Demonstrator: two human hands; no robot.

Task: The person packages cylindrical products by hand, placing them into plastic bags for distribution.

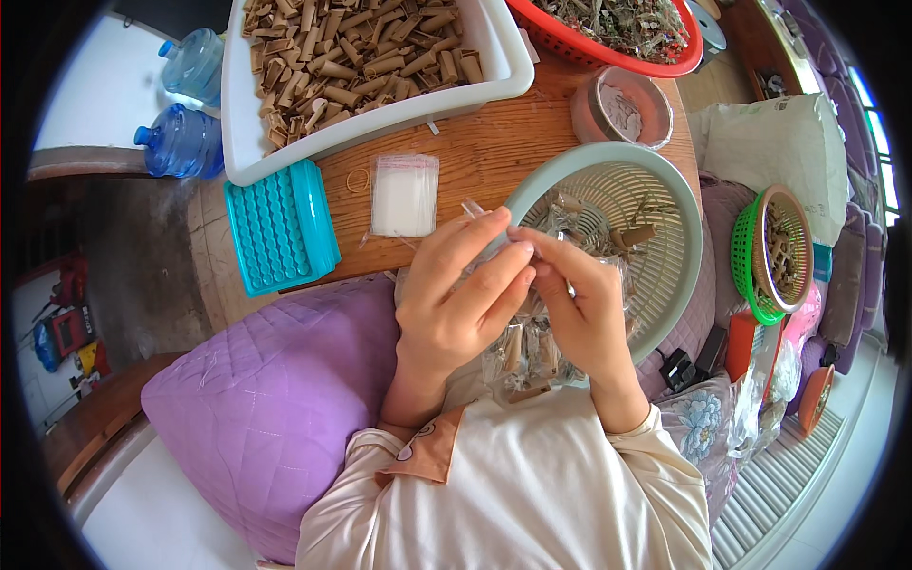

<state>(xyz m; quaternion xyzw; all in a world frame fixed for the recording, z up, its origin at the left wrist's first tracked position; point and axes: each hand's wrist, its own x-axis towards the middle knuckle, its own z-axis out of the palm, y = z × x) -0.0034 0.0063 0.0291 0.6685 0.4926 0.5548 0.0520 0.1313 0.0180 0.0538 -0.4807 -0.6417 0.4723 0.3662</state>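
Note:
Both my hands meet in front of my chest, fingertips pinched together over the near left rim of a grey-green plastic basket (pixel 692 285). A piece of clear plastic (pixel 472 207) pokes out past the fingers of my left hand (pixel 454 302). My right hand (pixel 581 294) closes thumb and fingers on the same spot; the rest of what they hold is hidden. Small clear bags with brown curled pieces (pixel 532 350) lie below my hands, and more sit inside the basket. Left of my hands, a stack of flat clear plastic bags (pixel 404 196) rests on the wooden table (pixel 494 142).
A white tub (pixel 380 128) full of brown curled pieces stands at the back. Beside it are a turquoise ridged tray (pixel 275 228), a red basket (pixel 608 65) of dried plant bits and a pinkish round container (pixel 655 114). A purple quilted cover (pixel 275 399) lies to my left.

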